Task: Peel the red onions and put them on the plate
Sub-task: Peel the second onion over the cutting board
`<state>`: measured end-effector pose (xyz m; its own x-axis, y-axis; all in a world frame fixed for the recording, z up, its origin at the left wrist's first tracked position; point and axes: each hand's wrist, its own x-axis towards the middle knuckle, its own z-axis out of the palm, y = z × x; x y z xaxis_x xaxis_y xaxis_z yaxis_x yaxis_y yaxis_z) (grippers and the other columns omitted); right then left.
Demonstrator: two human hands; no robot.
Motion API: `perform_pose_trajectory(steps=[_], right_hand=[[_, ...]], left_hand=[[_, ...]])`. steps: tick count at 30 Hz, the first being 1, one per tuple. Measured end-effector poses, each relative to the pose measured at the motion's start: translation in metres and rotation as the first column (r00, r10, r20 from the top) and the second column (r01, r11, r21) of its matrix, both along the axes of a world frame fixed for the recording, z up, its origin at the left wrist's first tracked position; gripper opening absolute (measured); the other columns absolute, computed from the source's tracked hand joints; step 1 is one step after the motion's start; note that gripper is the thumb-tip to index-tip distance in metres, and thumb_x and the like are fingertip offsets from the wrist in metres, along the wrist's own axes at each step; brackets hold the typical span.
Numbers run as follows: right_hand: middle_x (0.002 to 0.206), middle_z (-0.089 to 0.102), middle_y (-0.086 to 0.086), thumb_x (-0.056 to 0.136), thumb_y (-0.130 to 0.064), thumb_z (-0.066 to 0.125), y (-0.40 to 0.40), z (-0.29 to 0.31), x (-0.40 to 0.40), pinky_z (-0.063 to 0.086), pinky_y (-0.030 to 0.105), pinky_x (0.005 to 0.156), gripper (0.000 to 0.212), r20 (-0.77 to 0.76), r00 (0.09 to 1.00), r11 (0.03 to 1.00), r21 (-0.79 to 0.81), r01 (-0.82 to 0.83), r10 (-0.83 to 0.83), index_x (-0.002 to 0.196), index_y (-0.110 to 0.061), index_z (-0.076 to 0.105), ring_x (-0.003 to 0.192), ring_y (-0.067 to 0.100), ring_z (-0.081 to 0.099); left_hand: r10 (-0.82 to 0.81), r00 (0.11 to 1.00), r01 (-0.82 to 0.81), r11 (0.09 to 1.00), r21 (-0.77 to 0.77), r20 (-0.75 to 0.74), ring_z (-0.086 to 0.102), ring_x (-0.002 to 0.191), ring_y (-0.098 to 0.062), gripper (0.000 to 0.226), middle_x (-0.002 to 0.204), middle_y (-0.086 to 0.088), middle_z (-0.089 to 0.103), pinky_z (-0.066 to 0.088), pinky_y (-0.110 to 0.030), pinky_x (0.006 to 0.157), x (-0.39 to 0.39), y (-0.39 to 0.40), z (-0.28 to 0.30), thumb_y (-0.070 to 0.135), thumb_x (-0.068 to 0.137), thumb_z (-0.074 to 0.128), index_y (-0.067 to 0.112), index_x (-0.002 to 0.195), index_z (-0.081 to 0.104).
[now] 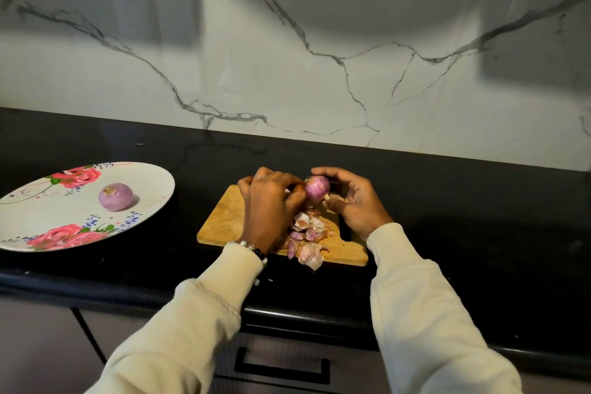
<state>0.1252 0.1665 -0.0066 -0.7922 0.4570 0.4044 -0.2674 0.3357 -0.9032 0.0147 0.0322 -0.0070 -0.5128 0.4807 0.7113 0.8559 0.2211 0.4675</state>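
Observation:
A red onion point(317, 188) is held above a wooden cutting board point(224, 217) between both hands. My right hand point(351, 201) cups it from the right and below. My left hand point(271, 205) presses its fingertips against the onion's left side. A heap of pink and white onion skins point(308, 238) lies on the board beneath the hands. One peeled onion point(115, 197) rests near the middle of a white floral plate point(38, 201) at the left.
The board and plate sit on a black countertop point(463, 217) backed by a white marble wall point(319, 57). A drawer with a black handle point(281, 368) is below the counter's front edge. Black counter shows right of the board.

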Motion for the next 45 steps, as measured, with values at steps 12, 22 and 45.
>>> perform_pose_trajectory(steps=[12, 22, 45], right_hand=[[0.118, 0.069, 0.0, 0.078, 0.024, 0.061, 0.0013, 0.0014, 0.0027, 0.054, 0.041, 0.097, 0.055, -0.141, 0.988, 0.989, -0.124, -0.075, 0.057, 0.112, -0.018, 0.068, 0.121, 0.028, 0.062], [0.119, 0.069, 0.012, 0.081, 0.007, 0.066, 0.0019, 0.0026, 0.0043, 0.054, 0.034, 0.091, 0.04, -0.139, 0.98, 0.964, -0.209, -0.167, 0.139, 0.12, -0.002, 0.065, 0.114, 0.025, 0.064], [0.118, 0.071, 0.01, 0.073, 0.011, 0.076, 0.0031, 0.0013, 0.0033, 0.053, 0.047, 0.099, 0.046, -0.098, 0.995, 0.993, -0.117, -0.032, 0.02, 0.114, -0.007, 0.068, 0.115, 0.027, 0.065]], left_hand=[[0.073, 0.987, -0.079, 0.996, 0.041, 0.143, 0.055, 0.101, -0.012, 0.018, 0.105, 0.009, 0.065, 0.013, -0.029, 0.076, -0.0022, 0.0011, 0.0004, 0.024, 0.088, 0.066, 0.03, 0.104, 0.071], [-0.258, 0.964, 0.243, 0.953, 0.18, 0.064, 0.062, 0.075, -0.003, 0.016, 0.089, 0.003, 0.071, 0.054, -0.022, 0.071, 0.0, -0.0004, -0.0003, 0.021, 0.087, 0.07, 0.017, 0.101, 0.076], [-0.212, 0.977, 0.211, 0.968, 0.14, -0.002, 0.06, 0.07, -0.008, 0.012, 0.082, -0.002, 0.071, 0.052, -0.024, 0.066, 0.001, -0.0018, -0.001, 0.012, 0.084, 0.072, 0.009, 0.095, 0.077]])
